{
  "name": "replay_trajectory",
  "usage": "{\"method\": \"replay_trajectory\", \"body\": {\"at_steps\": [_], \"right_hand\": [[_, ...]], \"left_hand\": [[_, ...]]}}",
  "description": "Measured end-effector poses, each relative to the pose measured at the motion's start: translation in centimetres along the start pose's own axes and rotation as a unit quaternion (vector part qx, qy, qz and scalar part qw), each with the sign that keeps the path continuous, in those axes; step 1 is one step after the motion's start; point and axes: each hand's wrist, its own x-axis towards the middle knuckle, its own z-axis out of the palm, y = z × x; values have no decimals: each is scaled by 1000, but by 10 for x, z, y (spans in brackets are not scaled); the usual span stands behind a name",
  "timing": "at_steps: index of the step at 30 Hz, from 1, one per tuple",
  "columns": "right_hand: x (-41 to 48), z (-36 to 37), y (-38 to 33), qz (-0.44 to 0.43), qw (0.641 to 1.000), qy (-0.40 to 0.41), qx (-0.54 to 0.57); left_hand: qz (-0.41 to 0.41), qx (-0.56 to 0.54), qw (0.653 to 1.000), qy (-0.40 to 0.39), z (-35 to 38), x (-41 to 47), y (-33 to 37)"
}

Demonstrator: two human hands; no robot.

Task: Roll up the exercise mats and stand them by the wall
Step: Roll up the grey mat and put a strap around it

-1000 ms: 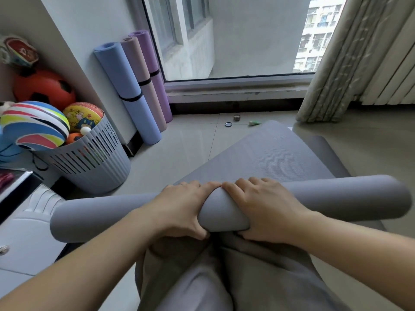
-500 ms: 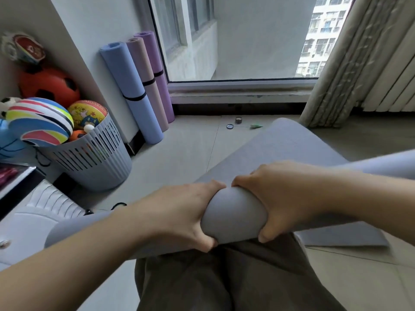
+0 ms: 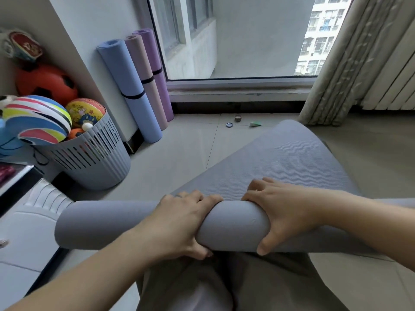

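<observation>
Bare left hand (image 3: 179, 223), bare right hand (image 3: 287, 212), loose grey-brown trousers (image 3: 258, 281)

Slatted grey basket (image 3: 94, 162), striped ball (image 3: 36, 118), orange football (image 3: 45, 83), beige curtain (image 3: 350, 63), window (image 3: 247, 37), tiled floor (image 3: 179, 153)

mat: grey mat (image 3: 235, 225) half-rolled across lap
hands: left hand (image 3: 179, 223), right hand (image 3: 285, 212) grip roll
wall: three rolled mats (image 3: 132, 90) standing

Soft daylight enters through large glass window (image 3: 235, 37); glossy beige floor tiles (image 3: 179, 149) faintly reflect; edges bowed, sharp focus.
</observation>
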Motion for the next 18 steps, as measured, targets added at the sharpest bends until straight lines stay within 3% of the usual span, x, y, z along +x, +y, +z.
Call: {"method": "replay_trajectory", "body": {"at_steps": [3,7,9,13,18], "right_hand": [[-9,13,-22,0,986,100,-130],[2,25,-31,19,984,141,-103],[7,21,-22,21,986,149,-77],[16,14,-7,11,991,132,-34],[20,-3,2,0,995,100,10]], "left_hand": [[-12,-97,994,-44,-11,9,-8],[-8,-174,980,-98,-19,18,-14],[-23,-138,986,-86,-17,18,-13],[-37,68,997,14,3,12,-4],[-41,24,998,37,-10,16,-6]]}}
